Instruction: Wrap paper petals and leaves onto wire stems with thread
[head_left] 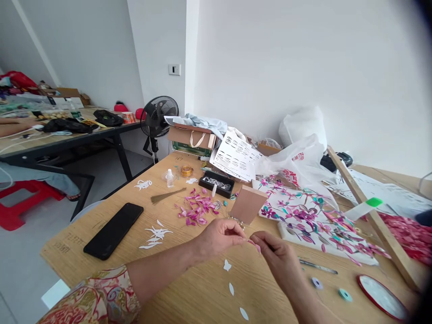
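Over the front of the wooden table, my left hand [218, 237] and my right hand [278, 254] nearly meet, fingertips pinched. A small pink petal [255, 246] spans the gap between them, held by both. Directly below lie several white leaf-shaped cutouts [231, 289] in a loose row. Just past my left hand is a loose pile of pink and magenta petals [197, 209]. A wooden block [248, 204] stands behind my hands. White petal-shaped pieces [157, 235] rest left of my left forearm.
A black phone [114, 230] lies at the left. Purple and teal flowers [307, 213] cover white foam at the right, beside a wooden bar [361, 198]. Thread spools [344, 294] and a red-rimmed round dish [383, 297] sit front right. A fan [160, 114] stands behind; another person's arm [15, 127] shows far left.
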